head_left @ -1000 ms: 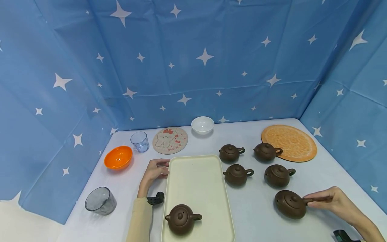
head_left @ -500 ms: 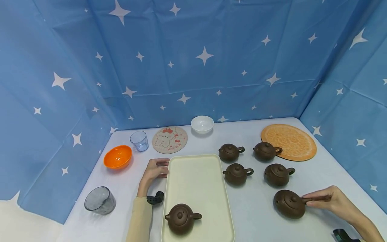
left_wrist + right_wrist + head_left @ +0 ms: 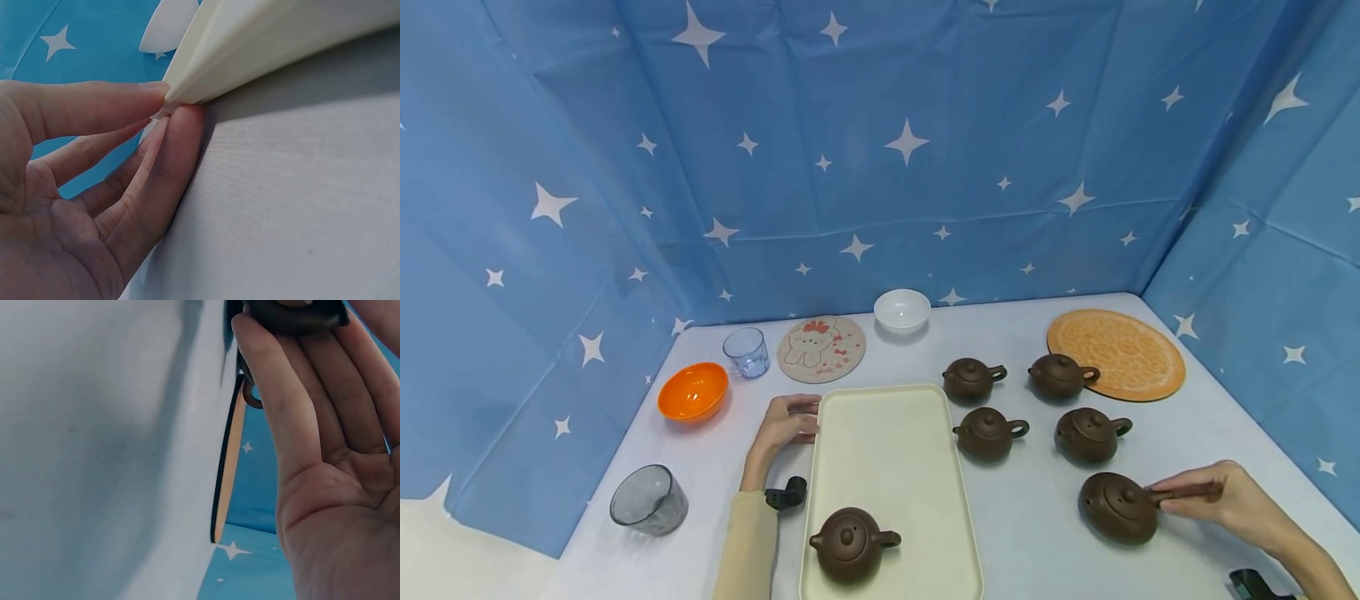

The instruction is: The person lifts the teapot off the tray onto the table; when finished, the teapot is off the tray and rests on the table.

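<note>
My right hand (image 3: 1167,493) pinches the handle of the nearest brown teapot (image 3: 1118,507), which sits on the table at the front right. In the right wrist view my fingers (image 3: 275,394) curl round its dark handle (image 3: 294,314). My left hand (image 3: 803,422) holds the left rim of the cream tray (image 3: 887,450) near its far corner. The left wrist view shows my fingertips (image 3: 181,134) pinching the tray's edge (image 3: 250,56). A second brown teapot (image 3: 847,543) stands on the tray's near end.
Several more brown teapots (image 3: 988,433) stand right of the tray, beside an orange round mat (image 3: 1116,354). Behind the tray are a white bowl (image 3: 902,309), a cartoon coaster (image 3: 822,347) and a blue glass (image 3: 747,351). An orange bowl (image 3: 693,391) and a grey glass (image 3: 649,498) stand left.
</note>
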Available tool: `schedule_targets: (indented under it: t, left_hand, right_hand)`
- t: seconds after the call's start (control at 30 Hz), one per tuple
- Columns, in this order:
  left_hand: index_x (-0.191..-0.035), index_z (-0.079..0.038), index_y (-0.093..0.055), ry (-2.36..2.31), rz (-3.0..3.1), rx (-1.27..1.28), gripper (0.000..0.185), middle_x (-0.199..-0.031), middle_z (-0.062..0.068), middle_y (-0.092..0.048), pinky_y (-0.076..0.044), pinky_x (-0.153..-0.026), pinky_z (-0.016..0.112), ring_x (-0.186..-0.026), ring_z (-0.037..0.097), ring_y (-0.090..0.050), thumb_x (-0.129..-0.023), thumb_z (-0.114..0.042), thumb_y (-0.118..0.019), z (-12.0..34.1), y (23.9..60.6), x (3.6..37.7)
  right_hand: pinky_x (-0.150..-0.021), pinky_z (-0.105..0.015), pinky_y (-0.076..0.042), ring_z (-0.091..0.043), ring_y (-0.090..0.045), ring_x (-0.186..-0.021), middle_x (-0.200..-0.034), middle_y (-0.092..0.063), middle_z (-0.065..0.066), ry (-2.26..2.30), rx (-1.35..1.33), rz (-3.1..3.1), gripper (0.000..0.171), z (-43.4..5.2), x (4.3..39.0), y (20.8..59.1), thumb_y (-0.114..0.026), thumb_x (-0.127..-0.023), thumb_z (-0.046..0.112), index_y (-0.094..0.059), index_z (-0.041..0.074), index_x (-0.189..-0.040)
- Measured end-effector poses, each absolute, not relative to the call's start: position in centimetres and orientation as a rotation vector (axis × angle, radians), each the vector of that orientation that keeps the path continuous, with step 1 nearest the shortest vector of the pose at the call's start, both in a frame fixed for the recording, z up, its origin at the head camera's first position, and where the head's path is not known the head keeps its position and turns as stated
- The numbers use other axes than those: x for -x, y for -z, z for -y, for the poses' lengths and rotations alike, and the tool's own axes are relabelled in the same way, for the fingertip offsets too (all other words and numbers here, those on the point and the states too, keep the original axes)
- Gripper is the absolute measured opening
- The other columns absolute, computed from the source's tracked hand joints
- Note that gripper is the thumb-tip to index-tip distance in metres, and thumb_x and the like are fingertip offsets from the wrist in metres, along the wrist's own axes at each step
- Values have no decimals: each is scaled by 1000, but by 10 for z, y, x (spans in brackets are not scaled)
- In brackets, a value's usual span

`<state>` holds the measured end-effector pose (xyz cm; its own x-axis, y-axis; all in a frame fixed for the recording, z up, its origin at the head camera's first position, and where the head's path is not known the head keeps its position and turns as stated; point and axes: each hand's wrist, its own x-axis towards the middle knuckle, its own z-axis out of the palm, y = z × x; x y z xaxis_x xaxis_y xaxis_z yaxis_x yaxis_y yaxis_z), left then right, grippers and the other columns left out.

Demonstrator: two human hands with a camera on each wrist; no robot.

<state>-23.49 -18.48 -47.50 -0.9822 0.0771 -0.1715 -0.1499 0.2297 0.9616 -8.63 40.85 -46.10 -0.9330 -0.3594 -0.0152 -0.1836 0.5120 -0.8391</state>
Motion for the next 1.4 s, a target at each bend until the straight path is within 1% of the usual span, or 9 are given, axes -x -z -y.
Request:
schedule_targets:
  t: [0.13,0.3,0.47,0.73,0.87,1.0,1.13,1.23,1.4]
  left_hand:
    - [-119,10,-60,-1857,-2321,1,51,-96,18,-63,-61,-57,33,-70,18,-66,-68,13,-63,186,475,232]
    - [-121,8,-60,-1832,-2314,92,53,-104,22,-62,-61,-59,33,-73,18,-66,-69,14,-63,185,475,234]
    - [-123,12,-57,-1817,-2296,88,53,-109,29,-59,-61,-61,36,-74,19,-65,-70,16,-62,183,464,230]
    - [-121,6,-62,-1804,-2331,126,52,-103,20,-63,-61,-59,34,-72,18,-65,-69,14,-63,183,477,234]
    - [-121,6,-62,-1808,-2322,132,53,-103,19,-63,-61,-59,33,-73,18,-65,-69,14,-63,183,477,235]
    - [-121,6,-62,-1821,-2318,122,53,-103,20,-63,-60,-59,33,-72,18,-65,-69,15,-63,183,476,235]
    - [-121,6,-61,-1819,-2317,122,53,-104,20,-63,-60,-59,33,-72,18,-66,-69,14,-63,183,476,235]
    - [-121,6,-62,-1815,-2320,131,53,-103,20,-63,-60,-59,33,-72,18,-65,-69,14,-63,183,476,235]
    - [-120,6,-62,-1819,-2333,129,53,-103,20,-63,-60,-58,33,-72,18,-65,-68,15,-63,183,475,235]
  right_hand:
    - [-67,-18,-56,-3,-69,-84,-96,-74,8,1330,406,-2665,19,-402,85,453,-65,-87,0,-70,-7,-103]
    - [-66,-21,-58,-6,-70,-84,-96,-74,7,1357,338,-2704,24,-384,88,440,-65,-88,4,-67,-10,-107]
    - [-70,-19,-58,-4,-69,-85,-94,-74,7,1446,322,-2725,24,-353,92,430,-65,-89,5,-67,-10,-107]
    - [-70,-24,-59,-17,-71,-84,-96,-74,-5,1550,624,-2537,21,-298,105,424,-62,-90,4,-67,-10,-106]
    - [-71,-29,-60,-20,-71,-86,-96,-72,-17,1587,717,-2387,23,-266,110,429,-63,-91,6,-67,-11,-106]
    - [-71,-30,-60,-18,-71,-86,-97,-71,-21,1618,773,-2263,26,-234,110,433,-64,-90,9,-67,-11,-106]
    - [-71,-30,-60,-13,-71,-86,-96,-71,-22,1631,848,-2190,26,-208,112,437,-66,-88,10,-68,-11,-104]
    - [-69,-29,-61,-9,-70,-85,-95,-73,-17,1611,878,-2184,27,-191,113,439,-69,-87,14,-70,-8,-102]
    - [-66,-28,-60,-8,-70,-82,-91,-74,-12,1608,933,-2182,27,-166,114,440,-72,-84,16,-72,-8,-98]
